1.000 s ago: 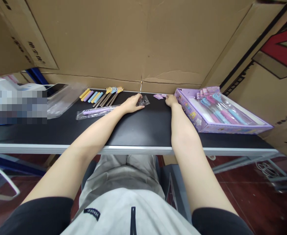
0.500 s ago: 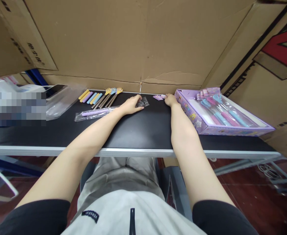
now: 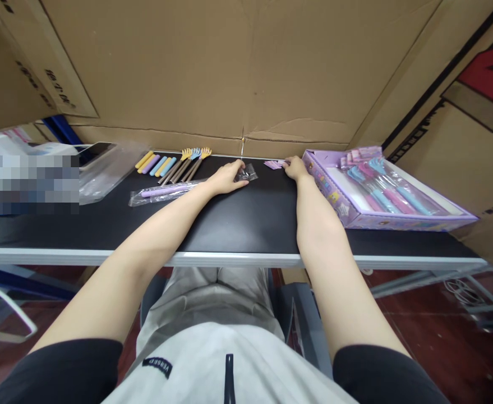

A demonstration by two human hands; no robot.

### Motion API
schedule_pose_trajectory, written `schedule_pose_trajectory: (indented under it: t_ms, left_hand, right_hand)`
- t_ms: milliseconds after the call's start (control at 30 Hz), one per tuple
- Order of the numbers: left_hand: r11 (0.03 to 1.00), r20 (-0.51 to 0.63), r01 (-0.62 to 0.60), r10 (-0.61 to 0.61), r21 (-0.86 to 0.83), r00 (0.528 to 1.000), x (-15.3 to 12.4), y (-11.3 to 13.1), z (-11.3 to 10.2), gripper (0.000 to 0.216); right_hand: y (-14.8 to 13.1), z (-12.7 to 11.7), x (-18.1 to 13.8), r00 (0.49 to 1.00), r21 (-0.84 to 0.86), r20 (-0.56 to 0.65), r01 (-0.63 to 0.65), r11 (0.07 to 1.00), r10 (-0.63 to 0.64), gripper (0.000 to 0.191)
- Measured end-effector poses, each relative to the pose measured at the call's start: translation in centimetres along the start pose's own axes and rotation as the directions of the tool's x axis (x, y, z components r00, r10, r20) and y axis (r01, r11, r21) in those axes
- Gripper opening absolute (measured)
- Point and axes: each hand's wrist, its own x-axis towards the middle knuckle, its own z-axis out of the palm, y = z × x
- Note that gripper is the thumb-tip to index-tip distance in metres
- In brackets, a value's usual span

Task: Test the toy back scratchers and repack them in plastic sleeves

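My left hand [image 3: 228,178] rests over a long clear plastic bag [image 3: 249,172], its thumb and fingers apart. In the bag lies a back scratcher with a lilac handle [image 3: 162,191]; its other end is hidden under the hand. My right hand [image 3: 295,168] has its fingertips closed on a small purple card [image 3: 285,163], at the edge of a little pile of such cards [image 3: 273,164]. Left of my hands lie several metal rods with yellow and blue claw heads [image 3: 186,166], beside a row of yellow, purple and blue handles [image 3: 157,165].
At the right stands a purple display box [image 3: 355,219] with bagged pink and blue back scratchers [image 3: 391,193]. Clear bags [image 3: 103,179] and a phone [image 3: 97,151] lie at the left, near a partly blurred white object. Cardboard [image 3: 246,73] walls the table's back.
The fingers of my right hand have shifted slightly at the purple cards. My left hand stays almost still on the bag. The view has tilted a little.
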Motion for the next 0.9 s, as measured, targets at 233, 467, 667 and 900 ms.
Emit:
schedule_pose_trajectory:
  t_ms: [233, 467, 667, 900]
  left_hand:
    - [1.0, 0.013, 0.009, -0.01, 0.022, 1.0, -0.1, 0.3, -0.2, 0.043]
    - [1.0, 0.017, 0.013, -0.013, 0.015, 1.0, -0.1, 0.5, -0.3, 0.042]
    - [1.0, 0.009, -0.004, 0.004, 0.031, 1.0, -0.1, 0.3, -0.3, 0.044]
    - [1.0, 0.001, -0.009, 0.009, 0.029, 1.0, 0.0, 0.3, -0.2, 0.043]
  right_hand:
    - [0.2, -0.1, 0.2, 1.0, 0.007, -0.017, -0.014, 1.0, 0.014, 0.05]
    - [0.8, 0.6, 0.9, 0.997, 0.002, -0.077, -0.009, 1.0, 0.009, 0.046]
    - [0.8, 0.6, 0.6, 0.994, -0.018, -0.108, 0.015, 1.0, -0.016, 0.048]
    - [0.2, -0.3, -0.6, 0.997, -0.056, -0.075, 0.006, 0.998, -0.01, 0.049]
